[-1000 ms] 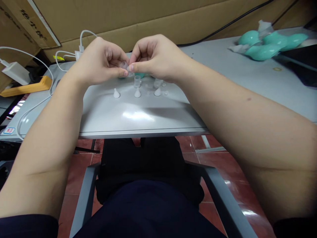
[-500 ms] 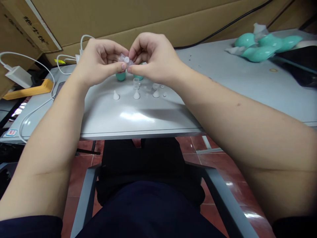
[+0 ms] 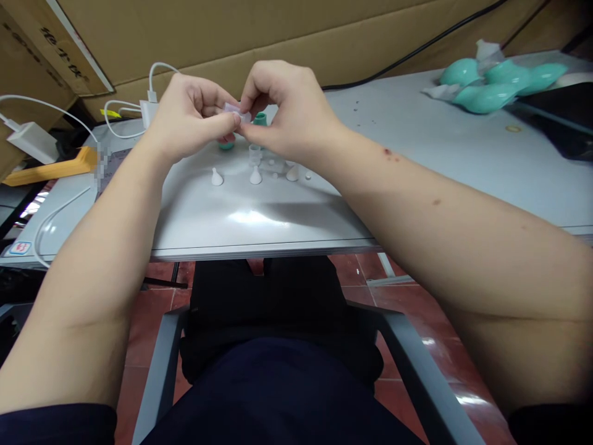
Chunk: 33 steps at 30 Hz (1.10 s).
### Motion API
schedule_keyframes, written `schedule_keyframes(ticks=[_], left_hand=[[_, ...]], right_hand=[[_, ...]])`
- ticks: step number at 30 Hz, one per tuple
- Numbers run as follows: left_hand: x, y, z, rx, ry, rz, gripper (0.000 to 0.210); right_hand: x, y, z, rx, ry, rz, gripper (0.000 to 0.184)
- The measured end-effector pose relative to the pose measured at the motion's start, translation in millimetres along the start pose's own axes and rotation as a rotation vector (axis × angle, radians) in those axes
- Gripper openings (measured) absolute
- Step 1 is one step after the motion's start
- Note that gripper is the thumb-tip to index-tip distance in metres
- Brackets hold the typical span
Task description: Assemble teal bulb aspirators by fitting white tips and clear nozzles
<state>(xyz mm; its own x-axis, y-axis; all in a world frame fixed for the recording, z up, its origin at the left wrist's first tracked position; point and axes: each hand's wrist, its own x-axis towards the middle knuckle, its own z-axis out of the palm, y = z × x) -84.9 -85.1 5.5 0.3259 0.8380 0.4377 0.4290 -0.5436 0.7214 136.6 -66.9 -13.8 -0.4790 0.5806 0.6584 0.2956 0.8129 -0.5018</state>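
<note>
Above the back of the table, my left hand (image 3: 192,117) pinches a small clear plastic piece (image 3: 244,115) between thumb and fingers. My right hand (image 3: 296,111) grips the other end of it, thumb and forefinger closed. Its exact kind is hard to make out, as fingertips cover much of it. Below and behind the hands stand a green bottle neck (image 3: 260,118) and another green rounded object (image 3: 226,146), both partly hidden. In front of them are three small white funnels (image 3: 256,176), clear little cups (image 3: 254,154) and tiny white caps (image 3: 308,176).
Teal pear-shaped bottles (image 3: 491,96), some in plastic wrap, lie at the right beside a black object (image 3: 560,117). A yellow power strip (image 3: 55,168), white chargers (image 3: 39,143) and cables occupy the left. Cardboard (image 3: 278,31) walls the table's back.
The clear piece has turned between my fingers, so its white round end no longer shows. Both hands stay at nearly the same spot, with the right one slightly shifted.
</note>
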Motion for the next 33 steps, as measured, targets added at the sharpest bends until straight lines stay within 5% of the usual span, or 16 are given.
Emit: schedule_keyframes(ticks=[21,25,29,33], left_hand=[[6,-9,1.1,0.021,0.023,0.04,0.033],[9,-13,3.1,0.124,0.118,0.053,0.029],[11,-16,1.7,0.08,0.077,0.079,0.031],[13,-21,-3.0,0.088,0.15,0.155,0.054]], right_hand=[[2,10,-1,0.038,-0.002,-0.013,0.014],[2,5,0,0.024,-0.021,-0.06,0.017],[4,3,0,0.009,-0.033,-0.061,0.024],[6,11,-4,-0.17,0.013,-0.046,0.031]])
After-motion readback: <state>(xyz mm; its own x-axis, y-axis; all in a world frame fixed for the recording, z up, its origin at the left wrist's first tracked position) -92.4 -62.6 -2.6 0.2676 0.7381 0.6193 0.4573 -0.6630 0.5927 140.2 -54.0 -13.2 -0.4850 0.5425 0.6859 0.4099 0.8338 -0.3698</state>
